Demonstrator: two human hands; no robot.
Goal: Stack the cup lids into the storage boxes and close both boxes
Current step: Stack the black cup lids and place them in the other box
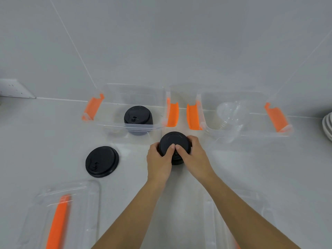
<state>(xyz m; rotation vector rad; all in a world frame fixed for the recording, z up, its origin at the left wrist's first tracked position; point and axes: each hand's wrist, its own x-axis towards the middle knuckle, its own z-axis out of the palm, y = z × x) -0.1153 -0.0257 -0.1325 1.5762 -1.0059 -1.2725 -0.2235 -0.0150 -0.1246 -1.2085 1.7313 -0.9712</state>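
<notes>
My left hand [159, 159] and my right hand [193, 153] together grip a stack of black cup lids [173, 141] on the counter, in front of the gap between the two boxes. Thumbs press on its top. The left clear storage box [111, 123], with orange latches, holds another stack of black lids [138, 116]. Clear dome lids [231, 114] lie in the right clear storage box [212, 131]. A single black lid [102, 161] lies on the counter to the left of my hands.
A clear box cover with an orange strip [59, 218] lies at the near left; a second clear cover [239, 218] lies near right under my forearm. White plates [327, 125] stand at the right edge. A wall socket [15, 88] is at far left.
</notes>
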